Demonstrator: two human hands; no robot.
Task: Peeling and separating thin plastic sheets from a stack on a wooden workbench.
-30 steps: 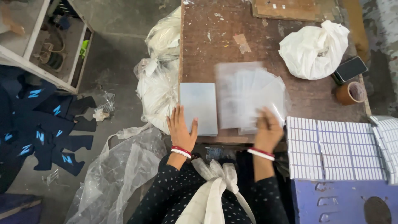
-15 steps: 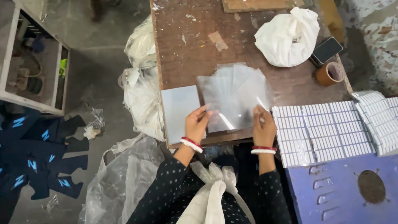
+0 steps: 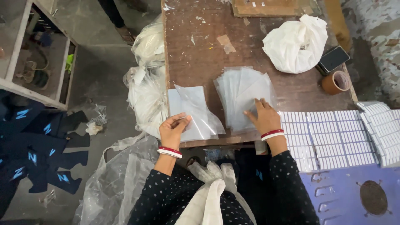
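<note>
The left hand [image 3: 174, 130] pinches one thin clear plastic sleeve [image 3: 199, 111] between thumb and fingers, closed on its near left corner. This sleeve lies slanted over a flat stack of pale grey cards [image 3: 180, 109], which sits at the near left corner of the brown wooden table [image 3: 200, 50], just beside the left edge. The right hand [image 3: 263, 118] is open, with fingers spread and pressed flat on a fanned pile of clear plastic sleeves [image 3: 243, 93]; it holds nothing. The pile is just right of the grey stack, near the front edge of the table, and a narrow strip of bare wood shows between them.

To the right of the right hand, touching the table's near right part, lie rows of small white rectangular pieces in sheets [image 3: 333, 135], which continue over a blue metal surface [image 3: 346, 196]. Farther away on the right are a tied white plastic bag [image 3: 296, 41], a dark phone [image 3: 333, 59] and a brown roll of tape [image 3: 336, 82] close to the right edge. The middle and far left of the table is bare wood, with open room. On the floor to the left, crumpled clear plastic bags [image 3: 143, 91] lean against the table side, and dark blue cut fabric shapes [image 3: 37, 154] lie well apart at the far left.
</note>
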